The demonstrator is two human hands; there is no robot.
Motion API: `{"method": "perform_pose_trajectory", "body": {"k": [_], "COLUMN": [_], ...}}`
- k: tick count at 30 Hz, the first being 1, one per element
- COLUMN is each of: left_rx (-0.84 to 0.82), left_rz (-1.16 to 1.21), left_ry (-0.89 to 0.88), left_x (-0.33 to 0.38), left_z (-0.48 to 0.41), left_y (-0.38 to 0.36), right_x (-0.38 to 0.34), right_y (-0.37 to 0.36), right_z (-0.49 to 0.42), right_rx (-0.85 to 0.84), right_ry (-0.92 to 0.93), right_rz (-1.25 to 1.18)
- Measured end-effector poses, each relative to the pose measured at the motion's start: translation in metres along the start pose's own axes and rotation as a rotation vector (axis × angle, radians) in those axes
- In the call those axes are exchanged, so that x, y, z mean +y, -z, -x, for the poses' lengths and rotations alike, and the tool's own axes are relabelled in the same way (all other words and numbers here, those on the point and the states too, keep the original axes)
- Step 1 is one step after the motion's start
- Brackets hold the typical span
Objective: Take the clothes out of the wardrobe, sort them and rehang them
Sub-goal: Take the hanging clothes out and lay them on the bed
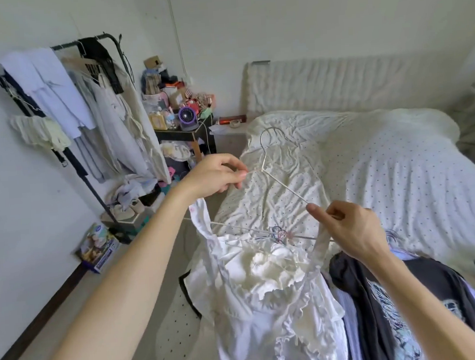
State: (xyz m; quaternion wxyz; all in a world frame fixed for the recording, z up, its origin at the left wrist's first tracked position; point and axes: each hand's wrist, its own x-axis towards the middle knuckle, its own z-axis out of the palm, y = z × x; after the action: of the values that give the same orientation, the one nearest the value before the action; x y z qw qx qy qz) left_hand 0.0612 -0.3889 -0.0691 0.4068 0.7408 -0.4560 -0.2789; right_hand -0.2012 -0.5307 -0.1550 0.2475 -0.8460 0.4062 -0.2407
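- Rehanging step, by my read: white ruffled strappy top (266,290) is being put on a wire hanger (286,186), mid frame, held over the bed edge.
- Left hand (216,177) pinches the hanger just beside its neck, fingers (240,175) curled narrow on the wire; likely to keep the frame steady and the hook pointing away.
- Right hand (346,228) pinches the right strap (321,244) between thumb and fingers at the tip of the hanger's right arm; probably lifting it to loop over that end.
- Left strap (202,213) rises under the left wrist; can't tell if it sits on the wire.
- Top's body droops below the hanger's bottom bar, onto other clothes.
- Dark graphic tee (384,290) lies lower right, beside the top, in a pile on the bed.
- Bed (398,168) has a rumpled dotted sheet; padded headboard (350,79) at the wall.
- Clothes rack (91,190), upper left, holds pale garments; this is where the top should go.
- Cluttered bedside surface (199,129), with a purple fan (187,116), stands between rack and bed.
- Printed box (97,245) on the floor, lower left.
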Motion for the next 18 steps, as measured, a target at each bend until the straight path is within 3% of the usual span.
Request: {"method": "perform_pose_trajectory", "body": {"k": [10,18], "left_rx": [0.262,0.065], "left_rz": [-0.196,-0.203], "left_ry": [-0.033,0.151], "left_x": [-0.104,-0.222], "left_z": [-0.113,-0.216], "left_y": [-0.073,-0.117], "right_x": [0.079,0.144], "right_y": [-0.083,-0.181], "right_z": [-0.086,-0.14], "right_rx": [-0.162,-0.332], "right_ry": [-0.015,-0.241], "right_rz": [-0.005,0.037]}}
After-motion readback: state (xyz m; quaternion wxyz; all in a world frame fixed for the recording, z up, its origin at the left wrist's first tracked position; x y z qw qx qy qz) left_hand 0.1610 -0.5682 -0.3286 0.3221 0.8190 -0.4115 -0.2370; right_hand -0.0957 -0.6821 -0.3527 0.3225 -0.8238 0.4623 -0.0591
